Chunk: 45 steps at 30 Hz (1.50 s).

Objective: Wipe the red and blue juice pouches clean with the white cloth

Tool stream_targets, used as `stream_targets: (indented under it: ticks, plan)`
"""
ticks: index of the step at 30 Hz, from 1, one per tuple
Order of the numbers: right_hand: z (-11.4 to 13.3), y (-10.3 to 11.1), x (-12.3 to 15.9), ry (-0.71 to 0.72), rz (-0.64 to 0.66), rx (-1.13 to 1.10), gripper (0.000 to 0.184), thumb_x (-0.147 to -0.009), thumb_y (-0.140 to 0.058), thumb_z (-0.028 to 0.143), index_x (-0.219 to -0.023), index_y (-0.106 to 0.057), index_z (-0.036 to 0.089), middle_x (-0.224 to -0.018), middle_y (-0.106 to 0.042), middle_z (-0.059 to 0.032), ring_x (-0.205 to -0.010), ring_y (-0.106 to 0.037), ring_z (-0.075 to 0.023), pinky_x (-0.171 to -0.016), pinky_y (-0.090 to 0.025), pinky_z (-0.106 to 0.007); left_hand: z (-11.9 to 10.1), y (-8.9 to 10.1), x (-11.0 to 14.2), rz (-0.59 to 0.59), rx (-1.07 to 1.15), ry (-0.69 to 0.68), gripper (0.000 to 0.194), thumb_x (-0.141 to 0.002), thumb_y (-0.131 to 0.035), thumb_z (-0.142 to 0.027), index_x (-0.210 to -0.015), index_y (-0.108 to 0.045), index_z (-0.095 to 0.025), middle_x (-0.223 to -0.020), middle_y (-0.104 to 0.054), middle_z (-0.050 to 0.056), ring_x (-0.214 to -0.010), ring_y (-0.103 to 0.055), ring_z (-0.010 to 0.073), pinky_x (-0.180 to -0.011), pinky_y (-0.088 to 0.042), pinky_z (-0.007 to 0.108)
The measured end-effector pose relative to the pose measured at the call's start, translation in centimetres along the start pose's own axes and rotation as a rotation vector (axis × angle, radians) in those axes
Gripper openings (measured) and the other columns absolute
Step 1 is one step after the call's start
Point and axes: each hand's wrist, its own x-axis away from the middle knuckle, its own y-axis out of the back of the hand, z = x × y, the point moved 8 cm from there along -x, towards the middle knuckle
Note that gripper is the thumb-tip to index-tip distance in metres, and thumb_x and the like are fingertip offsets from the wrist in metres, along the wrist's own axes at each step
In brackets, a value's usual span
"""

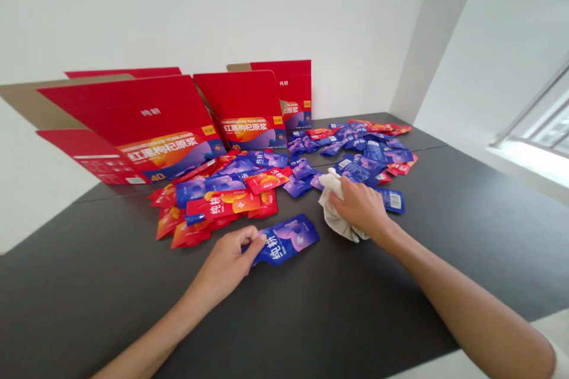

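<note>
Head view, watching from the room: the left hand (235, 251) has thumb and fingers clamped on the narrow near-left end of a blue pouch (291, 239), its printed face up, out over the near middle of the bench (338, 314). Can't tell whether it touches the surface. The right hand (362, 204) has its fingers closed round a bunched off-white cloth (336, 220), just right of the pouch and apart from it. Left pile (222, 204), red and blue pouches mixed, sits just beyond the left hand; right pile (362, 165), mostly blue, lies beyond the right hand. One loose blue packet (394, 200) sits just right of that hand, partly hidden. Open red cartons (155, 109) stand far left against the wall (347, 29).

Step in hand, my read: wiping single pouches, cloth off the pouch right now. Next move calls for a firm pinch at the narrow end and cloth laid flat across the face.
</note>
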Motion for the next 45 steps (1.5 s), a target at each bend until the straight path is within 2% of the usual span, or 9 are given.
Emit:
stream_targets:
  ticks: [5, 8, 12, 16, 20, 25, 36, 42, 45]
  plan:
    - [0.4, -0.2, 0.1, 0.035, 0.013, -0.050, 0.039, -0.088, -0.034, 0.049, -0.108, -0.051, 0.019, -0.094, -0.065, -0.0101, -0.084, -0.062, -0.0253, -0.066, -0.040, -0.031, 1.3, 2.1, -0.8, -0.101, -0.060, -0.005, 0.037, -0.087, -0.039, -0.046, -0.063, -0.044, -0.019, -0.053, -0.050, -0.005, -0.051, -0.051, 0.0127, -0.052, -0.035, 0.022]
    - [0.8, -0.7, 0.2, 0.071, 0.015, -0.058, 0.038, -0.088, -0.034, 0.049, -0.104, -0.052, 0.020, -0.092, -0.065, -0.0089, -0.083, -0.062, -0.0257, -0.064, -0.040, -0.031, 0.3, 2.4, -1.4, -0.153, -0.280, -0.069, 0.037, -0.088, -0.037, -0.046, -0.068, -0.052, -0.019, -0.063, -0.057, -0.001, -0.062, -0.056, 0.0162, -0.058, -0.038, 0.024]
    - [1.0, -1.0, 0.2, 0.100, 0.019, -0.063, 0.038, -0.087, -0.035, 0.049, -0.105, -0.052, 0.021, -0.090, -0.065, -0.0077, -0.083, -0.063, -0.0255, -0.065, -0.040, -0.031, -1.4, 1.6, -1.9, -0.146, -0.499, -0.259, 0.035, -0.092, -0.033, -0.042, -0.090, -0.061, -0.020, -0.094, -0.062, 0.005, -0.091, -0.056, 0.0207, -0.079, -0.042, 0.031]
    - [1.2, -1.0, 0.2, 0.108, 0.036, -0.068, 0.039, -0.087, -0.035, 0.049, -0.107, -0.052, 0.020, -0.091, -0.065, -0.0080, -0.084, -0.062, -0.0240, -0.066, -0.039, -0.030, -0.9, 2.5, -2.6, -0.207, -0.673, -0.368, 0.038, -0.090, -0.039, -0.041, -0.117, -0.054, -0.018, -0.120, -0.052, 0.011, -0.112, -0.048, 0.0251, -0.094, -0.037, 0.038]
    - [1.6, -1.1, 0.4, 0.135, 0.051, -0.072, 0.040, -0.088, -0.035, 0.050, -0.109, -0.052, 0.020, -0.092, -0.065, -0.0080, -0.084, -0.061, -0.0230, -0.067, -0.039, -0.030, 1.0, 3.5, -3.9, -0.230, -0.838, -0.379, 0.057, -0.086, -0.047, -0.047, -0.135, -0.037, -0.020, -0.139, -0.039, 0.014, -0.128, -0.033, 0.0304, -0.104, -0.026, 0.047]
    - [1.6, -1.1, 0.3, 0.134, 0.050, -0.078, 0.040, -0.088, -0.036, 0.049, -0.109, -0.052, 0.019, -0.092, -0.065, -0.0083, -0.084, -0.061, -0.0224, -0.066, -0.038, -0.029, 2.4, 4.0, -4.7, -0.238, -0.888, -0.371, 0.058, -0.090, -0.042, -0.040, -0.140, -0.028, -0.016, -0.140, -0.040, 0.015, -0.129, -0.035, 0.0294, -0.103, -0.028, 0.045]
    - [1.6, -0.6, 0.3, 0.167, -0.006, -0.133, 0.036, -0.088, -0.037, 0.049, -0.103, -0.052, 0.020, -0.089, -0.066, -0.0057, -0.078, -0.061, -0.0202, -0.058, -0.032, -0.026, 2.7, 4.8, -4.1, -0.143, -0.857, -0.431, 0.040, -0.089, -0.040, -0.031, -0.125, -0.052, -0.018, -0.129, -0.055, 0.009, -0.119, -0.050, 0.0260, -0.098, -0.040, 0.041]
    - [1.7, 0.3, 0.4, 0.151, -0.011, -0.193, 0.034, -0.087, -0.041, 0.044, -0.107, -0.052, 0.020, -0.092, -0.066, -0.0052, -0.080, -0.061, -0.0195, -0.059, -0.031, -0.025, -0.2, 4.6, -1.0, -0.277, -0.755, -0.562, 0.038, -0.092, -0.038, -0.030, -0.125, -0.052, -0.018, -0.119, -0.062, 0.009, -0.108, -0.058, 0.0247, -0.094, -0.045, 0.041]
    - [1.9, 0.8, 0.5, 0.163, -0.024, -0.221, 0.033, -0.086, -0.043, 0.043, -0.107, -0.053, 0.019, -0.091, -0.066, -0.0052, -0.080, -0.061, -0.0190, -0.060, -0.031, -0.025, -2.9, 2.5, 1.9, -0.260, -0.743, -0.728, 0.043, -0.090, -0.039, -0.018, -0.132, -0.044, -0.018, -0.125, -0.058, 0.008, -0.113, -0.055, 0.0214, -0.099, -0.042, 0.038]
